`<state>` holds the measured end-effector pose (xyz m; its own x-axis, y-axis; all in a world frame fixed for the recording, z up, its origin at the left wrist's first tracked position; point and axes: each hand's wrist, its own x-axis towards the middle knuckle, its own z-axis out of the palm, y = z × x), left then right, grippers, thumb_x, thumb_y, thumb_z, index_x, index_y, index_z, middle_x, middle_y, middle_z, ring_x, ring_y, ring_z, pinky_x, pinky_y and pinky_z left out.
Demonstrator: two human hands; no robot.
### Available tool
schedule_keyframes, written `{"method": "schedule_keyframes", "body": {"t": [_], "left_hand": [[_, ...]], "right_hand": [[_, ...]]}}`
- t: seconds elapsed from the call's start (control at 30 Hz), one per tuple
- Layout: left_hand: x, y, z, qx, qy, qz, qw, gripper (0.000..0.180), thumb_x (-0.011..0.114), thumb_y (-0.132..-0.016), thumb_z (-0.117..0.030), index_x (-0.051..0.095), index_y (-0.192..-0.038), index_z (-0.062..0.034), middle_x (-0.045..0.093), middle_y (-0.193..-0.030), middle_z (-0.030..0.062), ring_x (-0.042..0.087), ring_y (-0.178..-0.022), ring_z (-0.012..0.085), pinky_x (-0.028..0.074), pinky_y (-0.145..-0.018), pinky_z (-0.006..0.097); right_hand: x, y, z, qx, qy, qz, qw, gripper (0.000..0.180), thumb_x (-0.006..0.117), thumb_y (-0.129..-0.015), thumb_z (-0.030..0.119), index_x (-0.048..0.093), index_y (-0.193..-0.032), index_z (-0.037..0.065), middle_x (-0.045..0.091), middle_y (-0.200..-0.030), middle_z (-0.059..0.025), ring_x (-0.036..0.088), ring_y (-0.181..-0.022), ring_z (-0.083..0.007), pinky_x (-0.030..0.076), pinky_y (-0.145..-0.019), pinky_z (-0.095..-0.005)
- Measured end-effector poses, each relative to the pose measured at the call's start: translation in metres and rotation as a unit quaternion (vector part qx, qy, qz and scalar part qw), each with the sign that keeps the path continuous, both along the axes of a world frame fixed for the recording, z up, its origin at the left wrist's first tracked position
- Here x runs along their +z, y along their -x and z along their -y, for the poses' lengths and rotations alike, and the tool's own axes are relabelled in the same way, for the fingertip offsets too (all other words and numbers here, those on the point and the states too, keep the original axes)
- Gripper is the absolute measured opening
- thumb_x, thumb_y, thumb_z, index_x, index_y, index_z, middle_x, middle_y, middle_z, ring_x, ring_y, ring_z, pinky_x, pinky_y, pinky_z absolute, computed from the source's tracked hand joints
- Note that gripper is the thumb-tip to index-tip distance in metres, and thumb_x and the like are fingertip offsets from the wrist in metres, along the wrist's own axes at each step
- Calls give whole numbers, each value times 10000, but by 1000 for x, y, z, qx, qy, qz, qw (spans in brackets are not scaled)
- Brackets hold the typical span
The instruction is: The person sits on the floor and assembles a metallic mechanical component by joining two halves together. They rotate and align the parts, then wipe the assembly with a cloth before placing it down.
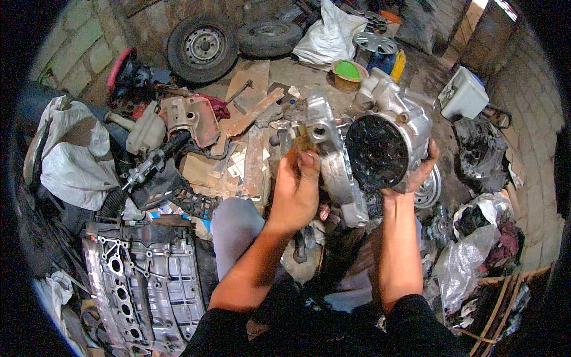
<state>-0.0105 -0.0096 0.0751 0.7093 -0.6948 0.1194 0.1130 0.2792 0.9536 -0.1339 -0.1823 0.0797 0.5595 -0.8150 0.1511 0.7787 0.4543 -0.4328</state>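
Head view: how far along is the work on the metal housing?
Done: the silver housing is off the floor, gripped underneath by the right hand. In hand: the left hand holds a metal bracket against it. Left: they look unjoined; no fasteners visible.

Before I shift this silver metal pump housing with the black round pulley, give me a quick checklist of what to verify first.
1. Right hand supports the silver metal pump housing from below: ok.
2. Left hand grips the attached silver bracket: ok.
3. Black round pulley face unobstructed: ok.
4. Bolts tight: cannot tell.
5. Floor below free of clutter: not ok, grey engine block and scrap lie near.
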Motion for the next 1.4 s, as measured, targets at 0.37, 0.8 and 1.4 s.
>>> {"method": "schedule_keyframes", "body": {"t": [0.37, 0.8, 1.4], "left_hand": [[21, 9, -9, 10, 10, 93, 996, 579, 576, -960, -522, 570, -1177, 15, 630, -1017, 97, 562, -955, 174, 453, -887, 337], [26, 3, -9, 31, 5, 149, 988, 617, 612, -936, -528, 583, -1190, 33, 666, -1039, 130, 604, -963, 210, 463, -906, 360], [11, -6, -2, 48, -22, 181, 982, 574, 491, -999, -522, 592, -1144, 25, 618, -913, 94, 550, -833, 182, 456, -796, 351]], "right_hand": [[-9, 1, 3, 48, 18, 59, 997, 669, 588, -841, 567, 569, -1316, 95, 621, -1284, -170, 613, -1138, -356, 485, -1007, -516], [0, 5, 2, 13, 139, 34, 990, 683, 602, -829, 463, 538, -1339, 13, 599, -1323, -166, 586, -1196, -350, 428, -1070, -481], [-10, 12, 8, -21, 89, -40, 995, 690, 629, -763, 445, 579, -1277, -12, 642, -1235, -187, 626, -1118, -349, 460, -1029, -461]]}}
